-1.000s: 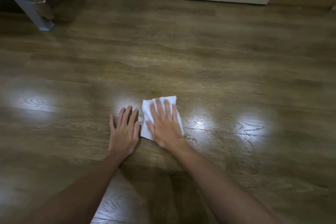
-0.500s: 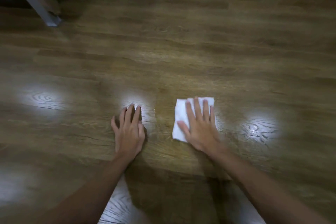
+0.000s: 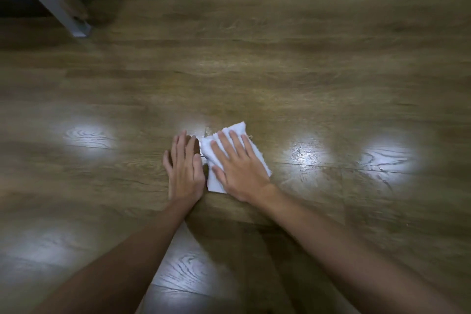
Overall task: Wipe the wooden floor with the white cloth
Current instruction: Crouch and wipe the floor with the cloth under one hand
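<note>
White cloth (image 3: pixel 235 158) is lying flat on the wooden floor (image 3: pixel 280 71); right hand (image 3: pixel 238 166) is pressing it, fingers spread. Left hand (image 3: pixel 184 171) is bracing beside it, fingers together. Recommended: even palm pressure, overlapping strokes.

Dim, warm light fell across the wooden floor (image 3: pixel 280 64), broken by bright white glare patches left and right of the white cloth (image 3: pixel 238 135). Forearm shadows darkened the boards below it; blur softened the frame's stretched edges.
</note>
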